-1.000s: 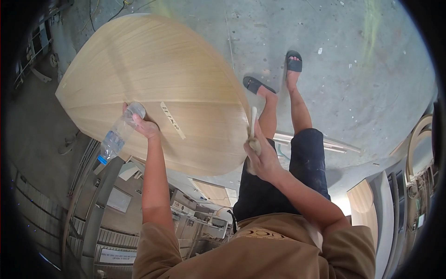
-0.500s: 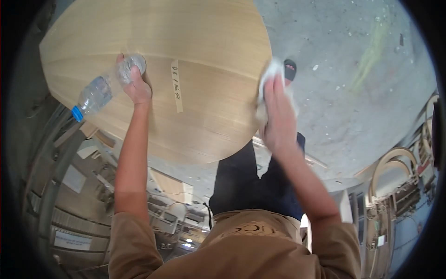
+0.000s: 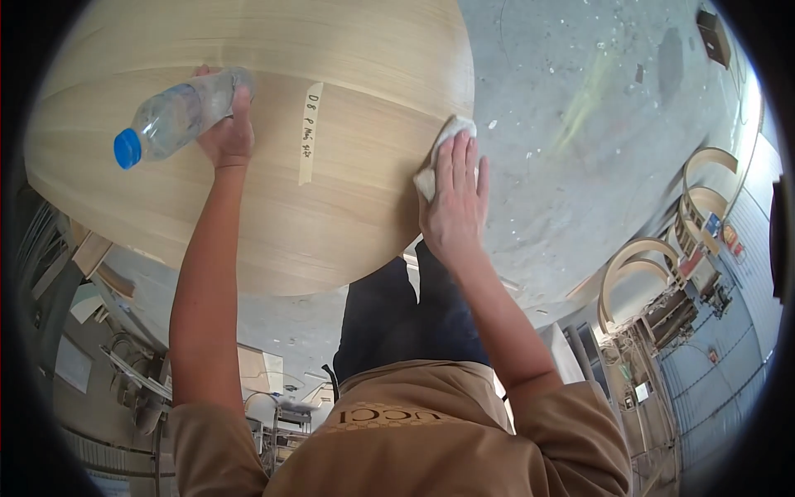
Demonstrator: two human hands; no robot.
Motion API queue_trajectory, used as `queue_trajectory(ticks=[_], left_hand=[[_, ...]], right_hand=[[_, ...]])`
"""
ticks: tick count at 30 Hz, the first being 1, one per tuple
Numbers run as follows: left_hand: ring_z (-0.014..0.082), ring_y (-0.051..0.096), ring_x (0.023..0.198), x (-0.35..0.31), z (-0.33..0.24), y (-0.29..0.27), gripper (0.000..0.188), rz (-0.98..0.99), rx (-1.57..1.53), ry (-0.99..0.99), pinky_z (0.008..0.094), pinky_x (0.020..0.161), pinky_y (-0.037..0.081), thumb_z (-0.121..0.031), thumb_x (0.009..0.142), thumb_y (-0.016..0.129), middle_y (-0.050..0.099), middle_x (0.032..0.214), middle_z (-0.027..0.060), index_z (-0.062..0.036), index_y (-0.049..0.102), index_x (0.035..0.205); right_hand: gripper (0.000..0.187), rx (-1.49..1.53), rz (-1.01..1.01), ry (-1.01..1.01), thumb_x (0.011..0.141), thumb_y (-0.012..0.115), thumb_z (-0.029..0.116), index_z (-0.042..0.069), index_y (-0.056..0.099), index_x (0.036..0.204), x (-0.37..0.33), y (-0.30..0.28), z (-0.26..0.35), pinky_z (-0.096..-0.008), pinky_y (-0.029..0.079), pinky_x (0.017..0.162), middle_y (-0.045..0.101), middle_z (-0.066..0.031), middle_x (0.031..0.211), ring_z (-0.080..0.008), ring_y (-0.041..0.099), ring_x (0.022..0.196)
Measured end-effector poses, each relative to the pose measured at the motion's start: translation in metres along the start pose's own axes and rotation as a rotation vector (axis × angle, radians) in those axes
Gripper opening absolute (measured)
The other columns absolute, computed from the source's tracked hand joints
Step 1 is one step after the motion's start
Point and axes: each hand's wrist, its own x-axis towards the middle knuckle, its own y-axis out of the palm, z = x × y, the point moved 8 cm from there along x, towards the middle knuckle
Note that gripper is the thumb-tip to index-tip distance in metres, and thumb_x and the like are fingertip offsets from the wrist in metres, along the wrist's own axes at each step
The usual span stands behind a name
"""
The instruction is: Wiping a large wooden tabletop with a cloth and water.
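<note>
My left hand (image 3: 229, 124) is wrapped round the base end of a clear plastic bottle (image 3: 170, 120), tilted with its blue cap (image 3: 127, 148) toward the lower left. The bottle is over a large pale wood-grain panel (image 3: 356, 215) with a rounded edge. My right hand (image 3: 455, 195) presses a white cloth (image 3: 451, 132) against the panel's right edge, fingers together and stretched over it. Between my hands, a strip of masking tape (image 3: 310, 137) with handwriting is stuck on the panel. How full the bottle is, I cannot tell.
Grey concrete floor (image 3: 563, 182) with pale specks stretches to the right of the panel. Curved wooden frames (image 3: 638, 248) stand at the far right, near a blue-grey corrugated wall (image 3: 712, 331). A dark brown block (image 3: 713, 38) lies at the upper right.
The cloth under my right hand has shifted left and lies flatter against the panel's edge. My left hand has tilted the bottle, bringing its cap leftward and up. The whole view has turned slightly.
</note>
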Motion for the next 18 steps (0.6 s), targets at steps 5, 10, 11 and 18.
queue_trajectory(ticks=[5, 10, 11, 18], left_hand=[[0.0267, 0.054, 0.13, -0.001, 0.007, -0.001, 0.078, 0.018, 0.057, 0.006, 0.0373, 0.113, 0.04, -0.038, 0.09, 0.077, 0.056, 0.142, 0.0161, 0.005, 0.047, 0.148], [0.0326, 0.045, 0.141, 0.003, 0.006, -0.002, 0.081, 0.039, 0.108, 0.024, 0.0424, 0.121, 0.028, -0.056, 0.086, 0.076, 0.053, 0.148, 0.0133, -0.0035, 0.053, 0.144], [0.0326, 0.045, 0.141, 0.002, 0.004, -0.001, 0.081, 0.041, 0.106, 0.02, 0.0424, 0.121, 0.028, -0.056, 0.086, 0.076, 0.053, 0.148, 0.0133, -0.0035, 0.053, 0.144], [0.0315, 0.054, 0.131, -0.004, -0.006, -0.001, 0.068, 0.015, 0.136, 0.083, 0.0412, 0.115, 0.037, -0.039, 0.088, 0.077, 0.058, 0.138, 0.0162, 0.0017, 0.055, 0.138]], right_hand=[[0.082, -0.024, -0.152, -0.041, 0.086, 0.066, 0.014, -0.008, 0.03, 0.157, 0.068, -0.041, 0.013, -0.0575, 0.019, 0.126, 0.029, -0.0295, 0.166, -0.0437, 0.025, 0.155], [0.084, 0.037, -0.056, 0.053, 0.082, 0.066, 0.009, -0.011, 0.03, 0.156, 0.0, -0.009, 0.013, -0.0576, 0.017, 0.127, 0.027, -0.0321, 0.165, -0.0446, 0.024, 0.156], [0.084, 0.034, -0.052, 0.055, 0.082, 0.066, 0.009, -0.011, 0.03, 0.156, 0.006, -0.009, 0.015, -0.0576, 0.017, 0.127, 0.027, -0.0321, 0.165, -0.0446, 0.024, 0.156], [0.074, -0.055, -0.224, -0.028, 0.097, 0.064, 0.025, -0.011, 0.032, 0.154, 0.081, -0.043, 0.007, -0.0589, 0.025, 0.123, 0.033, -0.034, 0.161, -0.0457, 0.032, 0.151]])
